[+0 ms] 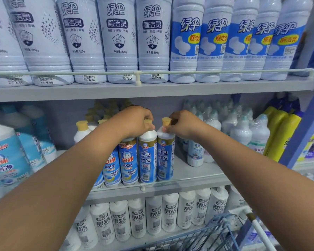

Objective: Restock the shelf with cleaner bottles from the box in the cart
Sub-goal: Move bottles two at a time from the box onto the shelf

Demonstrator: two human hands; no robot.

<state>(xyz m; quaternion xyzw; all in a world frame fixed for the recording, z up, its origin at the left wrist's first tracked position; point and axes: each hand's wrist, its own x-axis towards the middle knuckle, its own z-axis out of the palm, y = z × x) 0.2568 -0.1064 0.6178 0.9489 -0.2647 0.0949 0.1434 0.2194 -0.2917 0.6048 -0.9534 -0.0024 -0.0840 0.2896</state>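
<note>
Blue wire cart (203,236) corner at bottom right. Lower shelf: white bottles, black lettering, about eight in front. Middle shelf (198,176): left hand (134,122) curled over the yellow cap of one 白猫 cleaner bottle (147,156); right hand (181,125) pinches the neck of the next bottle (165,153), touching it at the front rail. Two more 白猫 洁厕灵 labels face out to the left. Top shelf: five grey 绿伞 厕洁灵 800g bottles, price tags 6.00, and five blue-label 绿伞.

Your left hand (134,122) grips one bottle (147,156) by its cap. Your right hand (184,126) pinches the bottle at its 3 o'clock (165,153). Cart (207,236) sits at 5 o'clock.
</note>
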